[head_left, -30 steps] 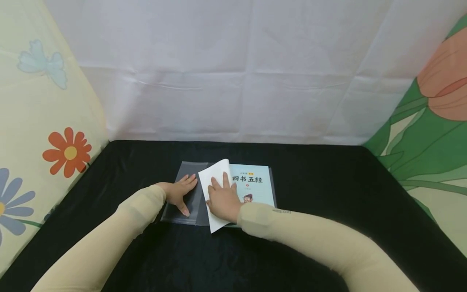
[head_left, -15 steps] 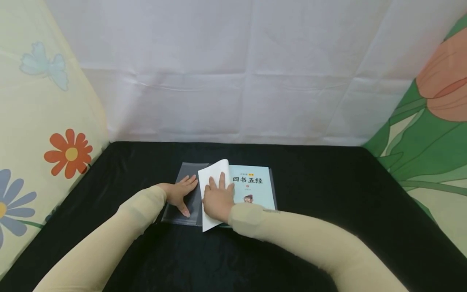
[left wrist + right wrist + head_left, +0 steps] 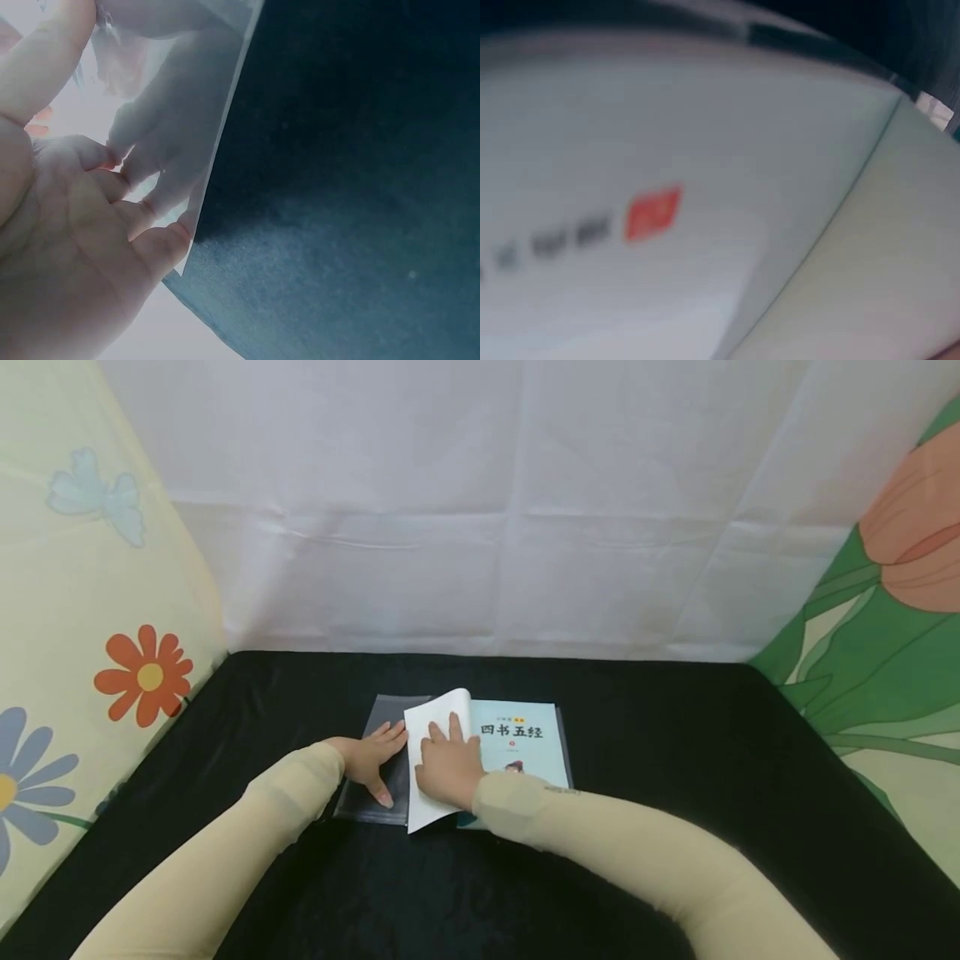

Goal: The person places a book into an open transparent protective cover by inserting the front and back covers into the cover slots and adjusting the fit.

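A book [image 3: 521,720] with a light blue cover and dark Chinese characters lies on the black cloth. At its left a white sheet [image 3: 420,727] is folded over leftward, its top edge curving up from the book. My right hand [image 3: 450,767] rests on this sheet with its fingers spread. Under both shows a clear plastic book cover [image 3: 399,704], stretching out to the left. My left hand [image 3: 367,762] presses on that left part, fingers straight and thumb apart. In the left wrist view the plastic [image 3: 214,67] mirrors the fingers. The right wrist view shows a blurred pale surface with a red mark [image 3: 654,212].
A black cloth [image 3: 660,752] covers the table. White fabric [image 3: 480,560] hangs behind it. Side panels with printed flowers [image 3: 146,677] and a large tulip [image 3: 915,535] stand at left and right.
My right hand has slid slightly leftward over the white sheet, and the sheet's lower corner has shifted left with it. The left hand stays in place on the plastic.
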A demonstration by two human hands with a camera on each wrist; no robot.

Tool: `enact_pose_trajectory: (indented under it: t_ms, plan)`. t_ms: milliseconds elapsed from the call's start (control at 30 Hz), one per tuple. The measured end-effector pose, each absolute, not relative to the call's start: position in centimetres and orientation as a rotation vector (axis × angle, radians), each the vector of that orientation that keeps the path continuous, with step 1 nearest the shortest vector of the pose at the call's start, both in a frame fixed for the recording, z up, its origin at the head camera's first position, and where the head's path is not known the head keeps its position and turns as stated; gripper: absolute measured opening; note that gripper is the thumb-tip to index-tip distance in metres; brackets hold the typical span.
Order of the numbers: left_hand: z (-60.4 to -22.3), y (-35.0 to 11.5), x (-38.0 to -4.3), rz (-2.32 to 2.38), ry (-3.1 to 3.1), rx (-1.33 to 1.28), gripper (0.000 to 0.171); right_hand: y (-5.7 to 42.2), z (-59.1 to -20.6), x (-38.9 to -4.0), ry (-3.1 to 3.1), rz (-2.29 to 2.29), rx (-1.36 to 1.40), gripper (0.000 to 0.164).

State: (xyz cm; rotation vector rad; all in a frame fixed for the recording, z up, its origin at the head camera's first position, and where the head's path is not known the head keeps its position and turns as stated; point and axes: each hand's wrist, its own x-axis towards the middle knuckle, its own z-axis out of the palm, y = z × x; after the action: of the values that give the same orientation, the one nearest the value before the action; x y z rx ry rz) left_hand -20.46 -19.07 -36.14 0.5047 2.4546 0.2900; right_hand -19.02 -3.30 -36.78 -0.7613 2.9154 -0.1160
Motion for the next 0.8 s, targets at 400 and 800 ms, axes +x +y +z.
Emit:
enact_pose_trajectory:
  t_ms: [400, 800]
  plan:
    - [-36.1, -19.2, -20.5, 0.293, 2.453, 0.533, 0.104, -3.7, -37.0, -19.2, 2.935, -0.155, -0.772, 0.040]
    - [-36.2, -19.4, -20.4, 0.339, 2.454, 0.557, 0.108, -4.4, -37.5, -19.3, 3.008, -0.016, -0.771, 0.042]
